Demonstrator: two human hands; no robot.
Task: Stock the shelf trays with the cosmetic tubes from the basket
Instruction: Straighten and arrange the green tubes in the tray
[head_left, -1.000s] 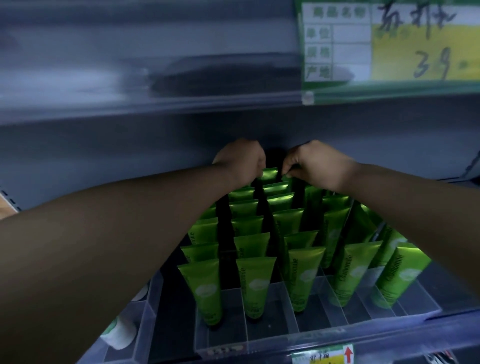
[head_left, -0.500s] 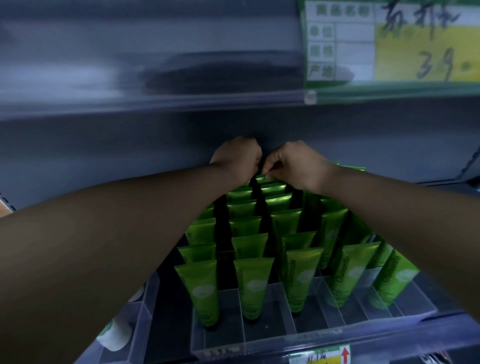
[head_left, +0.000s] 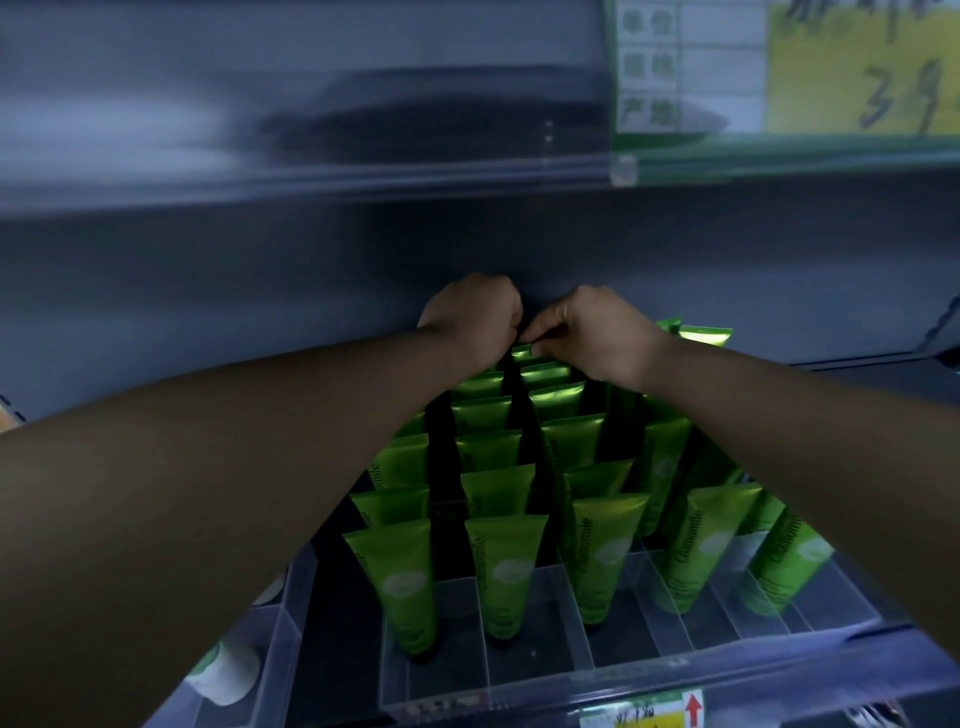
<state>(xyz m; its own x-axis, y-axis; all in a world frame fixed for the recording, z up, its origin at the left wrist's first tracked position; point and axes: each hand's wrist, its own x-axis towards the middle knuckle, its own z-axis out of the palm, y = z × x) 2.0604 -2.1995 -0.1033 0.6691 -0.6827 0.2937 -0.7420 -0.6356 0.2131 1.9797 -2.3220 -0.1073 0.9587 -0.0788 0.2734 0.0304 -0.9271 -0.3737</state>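
The green plastic cosmetic tubes (head_left: 506, 566) each carry the word "Chamomile" running along the side, next to a pale round emblem; you can read it best on the front ones. They stand cap-down, crimped ends up, in 5 rows running front to back inside the clear plastic divided tray (head_left: 545, 670) on the shelf in front of you. Up at the right, on the edge of the grey metal shelf (head_left: 311, 171) above, hangs a green-and-yellow price card (head_left: 831, 67) with a handwritten "39" on the yellow part. Its printed characters in white boxes are too blurred to read. At the bottom edge, a small shelf-edge label (head_left: 644, 714) shows a red arrow pointing up; its other writing is not legible.

Both your arms reach to the back of the tray. Your right hand (head_left: 592, 332) has thumb and forefinger closed in a pinch on the crimped top of the rearmost green tube (head_left: 524, 353) of the middle row, with the other fingers curled. Your left hand (head_left: 475, 317) sits just beside it, knuckles up and fingers curled under. Whether those fingers grip anything is hidden, so you cannot tell. To the left, a neighbouring clear tray (head_left: 280, 623) holds a white round container with a green mark (head_left: 228, 675).
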